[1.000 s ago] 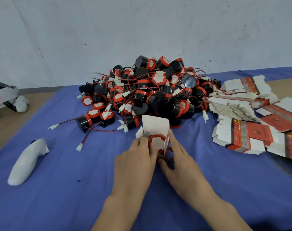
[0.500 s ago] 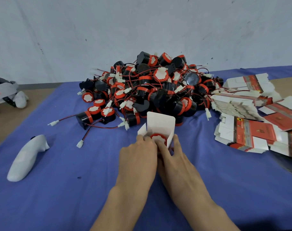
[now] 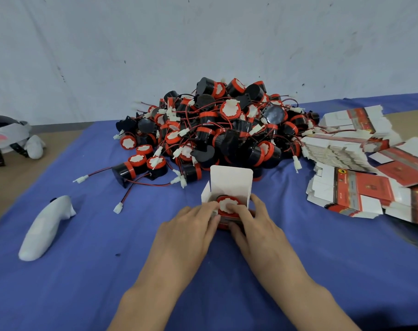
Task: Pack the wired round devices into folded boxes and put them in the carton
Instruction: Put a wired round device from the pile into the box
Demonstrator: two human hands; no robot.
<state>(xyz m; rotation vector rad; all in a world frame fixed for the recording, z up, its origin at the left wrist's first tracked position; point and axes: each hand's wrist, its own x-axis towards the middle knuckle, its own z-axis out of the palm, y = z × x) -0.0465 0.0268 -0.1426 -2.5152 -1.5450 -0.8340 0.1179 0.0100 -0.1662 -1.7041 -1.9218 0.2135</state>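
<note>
Over the last second the wired round device (image 3: 227,203) has gone from standing tilted at the mouth of the folded box (image 3: 230,183) to sitting lower inside it, red rim and white face up, with the lid flap upright behind. I take the loading as nearly finished. What remains is closing the flaps and carrying the box to the carton.

My left hand (image 3: 191,226) grips the box's left side, its fingers (image 3: 212,206) curled up to the device's edge. My right hand (image 3: 255,225) wraps round the right side, forefinger pressing on the white face (thumb on the near wall, I think).

Both hands hide the lower box, and I cannot see this device's wire or plug, so I cannot tell whether they are tucked in. The carton is nowhere in view.

The pile of devices (image 3: 217,130) lies just beyond on the blue-covered worktop (image 3: 83,283), and the stack of flat box blanks (image 3: 356,189) on the right is cut off by the frame edge.
</note>
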